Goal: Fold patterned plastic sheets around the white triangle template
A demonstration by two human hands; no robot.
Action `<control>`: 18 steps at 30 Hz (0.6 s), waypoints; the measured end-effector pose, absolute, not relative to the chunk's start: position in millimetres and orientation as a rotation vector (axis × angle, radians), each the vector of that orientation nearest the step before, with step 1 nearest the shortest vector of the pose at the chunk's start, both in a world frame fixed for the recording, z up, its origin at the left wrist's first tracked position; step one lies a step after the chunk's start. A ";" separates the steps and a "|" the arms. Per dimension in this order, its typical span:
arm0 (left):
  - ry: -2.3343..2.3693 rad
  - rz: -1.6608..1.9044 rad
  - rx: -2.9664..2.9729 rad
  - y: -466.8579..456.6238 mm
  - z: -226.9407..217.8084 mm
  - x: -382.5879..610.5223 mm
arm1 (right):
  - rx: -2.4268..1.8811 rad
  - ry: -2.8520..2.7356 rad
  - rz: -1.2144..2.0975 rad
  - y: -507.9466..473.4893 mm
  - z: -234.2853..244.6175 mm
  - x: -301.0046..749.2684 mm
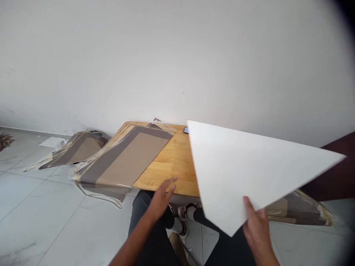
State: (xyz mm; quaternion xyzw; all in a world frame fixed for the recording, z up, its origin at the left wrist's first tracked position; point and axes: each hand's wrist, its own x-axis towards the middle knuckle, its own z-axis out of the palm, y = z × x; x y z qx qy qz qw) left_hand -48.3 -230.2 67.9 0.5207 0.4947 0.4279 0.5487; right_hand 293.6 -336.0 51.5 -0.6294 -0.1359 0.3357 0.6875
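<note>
At wooden table (169, 166) | right hand (257, 225) pinches white sheet (244, 166) by near edge | left hand (160, 199) empty, fingers loosely spread | best steadied two-handed, avoid creasing

Single head-worn view, facing forward and down.
From above the knees (142, 207), it looks across the desk (177, 159) to the wall (177, 55) close behind; the white sheet (255, 166) is nearer than the desk.

Phone (186, 130) on table (173, 166), bag (130, 157) left — sheet (246, 166) right
</note>
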 end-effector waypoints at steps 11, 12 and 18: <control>2.067 0.467 2.038 -104.7 -12.0 -178.7 | -1.575 -0.085 0.593 -366.4 9.7 422.3; 2.058 0.446 2.060 -107.9 -15.6 -180.6 | -1.579 -0.071 0.581 -365.9 6.8 425.7; 1.984 0.438 2.195 -138.3 -14.0 -186.8 | -1.557 -0.011 0.613 -364.3 -11.1 452.4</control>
